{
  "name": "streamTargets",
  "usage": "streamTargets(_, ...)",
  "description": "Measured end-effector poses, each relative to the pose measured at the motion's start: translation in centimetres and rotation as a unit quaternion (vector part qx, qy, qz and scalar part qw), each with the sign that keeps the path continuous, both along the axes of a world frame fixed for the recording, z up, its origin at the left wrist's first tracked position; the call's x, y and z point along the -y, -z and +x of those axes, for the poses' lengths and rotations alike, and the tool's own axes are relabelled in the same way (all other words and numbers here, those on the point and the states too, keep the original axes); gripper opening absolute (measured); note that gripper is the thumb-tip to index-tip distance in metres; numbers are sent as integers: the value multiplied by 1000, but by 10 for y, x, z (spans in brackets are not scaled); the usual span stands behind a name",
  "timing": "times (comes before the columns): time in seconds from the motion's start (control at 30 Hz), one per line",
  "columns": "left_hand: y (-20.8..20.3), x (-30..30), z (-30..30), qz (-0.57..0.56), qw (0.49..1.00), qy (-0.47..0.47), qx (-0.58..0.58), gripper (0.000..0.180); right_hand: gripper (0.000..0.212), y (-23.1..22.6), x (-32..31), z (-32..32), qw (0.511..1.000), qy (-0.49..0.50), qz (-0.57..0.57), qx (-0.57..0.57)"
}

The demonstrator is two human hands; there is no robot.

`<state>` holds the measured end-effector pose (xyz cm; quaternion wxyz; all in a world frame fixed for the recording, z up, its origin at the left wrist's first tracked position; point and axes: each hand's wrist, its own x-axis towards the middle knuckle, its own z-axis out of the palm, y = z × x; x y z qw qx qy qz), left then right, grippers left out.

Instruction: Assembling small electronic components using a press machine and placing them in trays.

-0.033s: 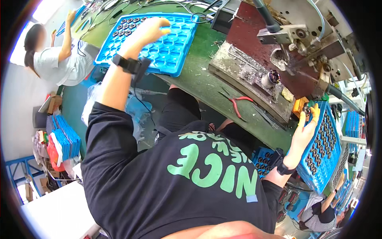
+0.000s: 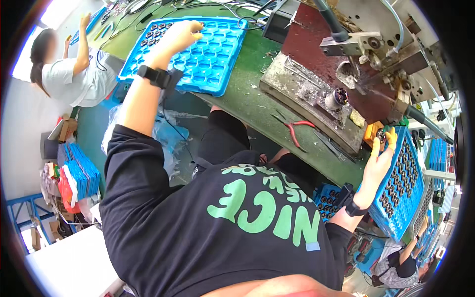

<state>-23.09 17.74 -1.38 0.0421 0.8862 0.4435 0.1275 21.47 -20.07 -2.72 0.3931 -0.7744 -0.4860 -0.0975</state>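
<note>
My left hand (image 2: 179, 38), with yellowish fingertip covers, is over the blue moulded tray (image 2: 210, 83) at the upper left. Its thumb and fingers are apart, and nothing shows between them. A dark spot lies just beyond the fingertips, too small to make out. Small round dark parts (image 2: 157, 32) sit in the tray's pockets left of that hand. At the right, my right hand (image 2: 378, 161) pinches a small round dark metal part (image 2: 380, 134) in yellow-covered fingers. That part is close to an orange-yellow block (image 2: 371, 132), beside another blue tray (image 2: 396, 222) filled with similar parts.
A machine with a metal arm (image 2: 354, 43) rises at the upper right over a dirty metal plate (image 2: 297, 91) bearing a cup-like fixture (image 2: 337, 98). Red-handled pliers (image 2: 293, 133) and tweezers (image 2: 330, 144) lie on the green bench (image 2: 247, 106). A co-worker (image 2: 74, 74) is at the far left.
My left hand has shifted slightly left over the tray, its fingers somewhat nearer each other. My right hand has barely moved and still pinches the small part.
</note>
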Motion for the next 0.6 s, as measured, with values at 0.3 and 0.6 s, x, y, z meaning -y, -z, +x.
streamTargets(0.3,40,-90,-12,10,991,129,-26,37,42,-5,7,-1,999,32,-4,-43)
streamTargets(0.6,38,-102,-26,5,997,20,-72,26,35,-64,116,3,990,123,62,9)
